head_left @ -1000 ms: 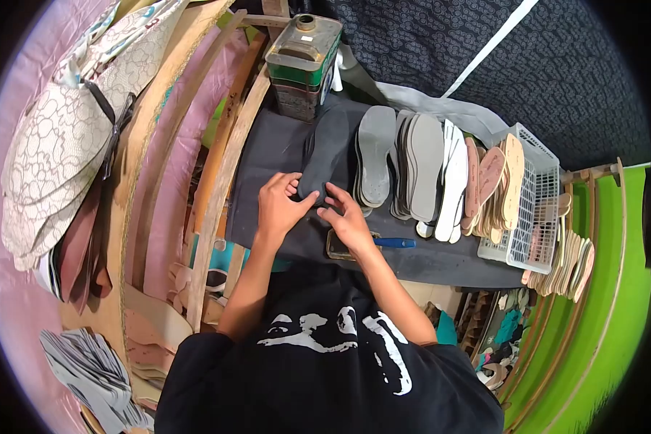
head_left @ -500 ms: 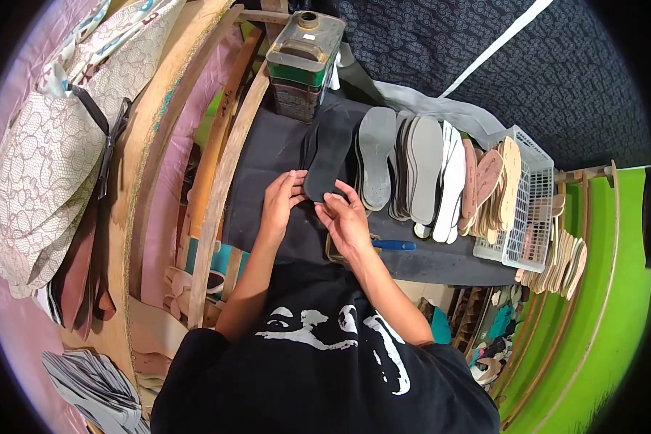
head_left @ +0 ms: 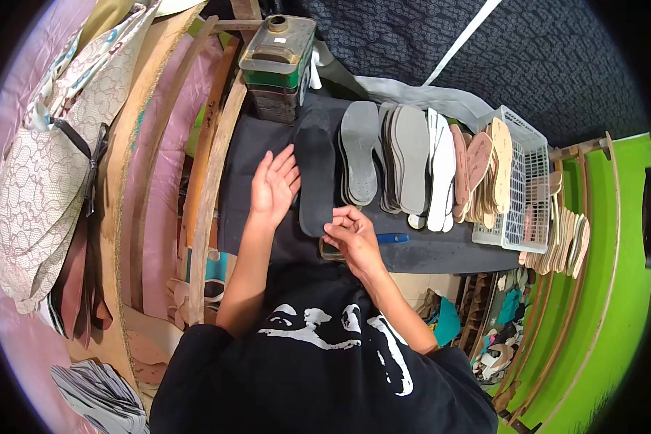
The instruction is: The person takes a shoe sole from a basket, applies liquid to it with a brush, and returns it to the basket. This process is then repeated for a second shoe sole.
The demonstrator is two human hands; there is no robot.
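A black shoe sole (head_left: 316, 177) lies lengthwise in front of me on the dark work surface. My right hand (head_left: 353, 237) pinches its near right edge between thumb and fingers. To the left of the sole, my left hand (head_left: 273, 189) is open, palm turned up and fingers spread, holding nothing. Right of the black sole stands a stack of dark grey soles (head_left: 359, 152), followed by lighter grey soles (head_left: 411, 155) and white soles (head_left: 441, 173). A blue-handled tool (head_left: 392, 238) lies just beyond my right hand, partly hidden by it.
A metal can (head_left: 276, 65) stands at the back left. Pink and tan soles (head_left: 493, 173) lean by a white plastic basket (head_left: 532, 188) on the right. A wooden rail (head_left: 215, 195) borders the table's left side; fabric sheets (head_left: 58, 195) hang farther left.
The black sole has come closer to my body, with my right hand at its near edge. My left hand has let go of it and opened. The view has shifted slightly.
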